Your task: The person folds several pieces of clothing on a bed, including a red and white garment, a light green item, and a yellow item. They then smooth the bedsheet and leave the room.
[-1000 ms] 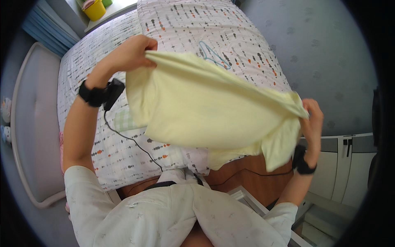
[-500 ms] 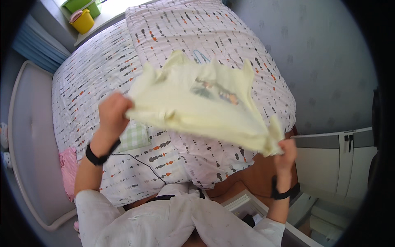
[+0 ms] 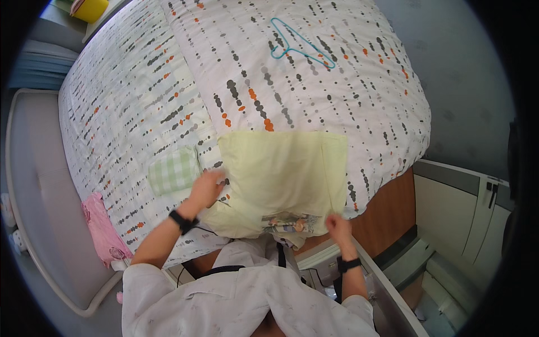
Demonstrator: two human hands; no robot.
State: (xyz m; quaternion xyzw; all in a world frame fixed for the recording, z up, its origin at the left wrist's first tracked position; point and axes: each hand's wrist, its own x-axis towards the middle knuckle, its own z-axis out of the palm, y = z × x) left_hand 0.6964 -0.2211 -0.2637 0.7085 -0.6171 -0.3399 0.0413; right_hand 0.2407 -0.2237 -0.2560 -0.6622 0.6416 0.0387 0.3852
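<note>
A pale yellow T-shirt (image 3: 281, 168) lies spread on the near part of the bed, its printed picture towards me and its near end bunched by the bed's edge. My left hand (image 3: 206, 191) is beside the shirt's left edge, its fingers smeared by motion. At the near right corner, my right hand (image 3: 339, 229) has its fingers closed on the shirt's edge. A folded green-and-white checked cloth (image 3: 175, 171) lies just left of my left hand. Farther off, a turquoise clothes hanger (image 3: 303, 49) rests on the patterned quilt (image 3: 252, 33).
A pink cloth (image 3: 105, 230) lies by the padded headboard (image 3: 39, 185) on the left. Below me on the right is an open drawer or box (image 3: 376, 292). White cabinets (image 3: 449, 205) line the right wall. At far left, a yellow bucket (image 3: 90, 9) stands on the sill.
The T-shirt, held up in the air between both hands before, is now down on the bed. My hands have come lower and closer together. The hanger and checked cloth are uncovered.
</note>
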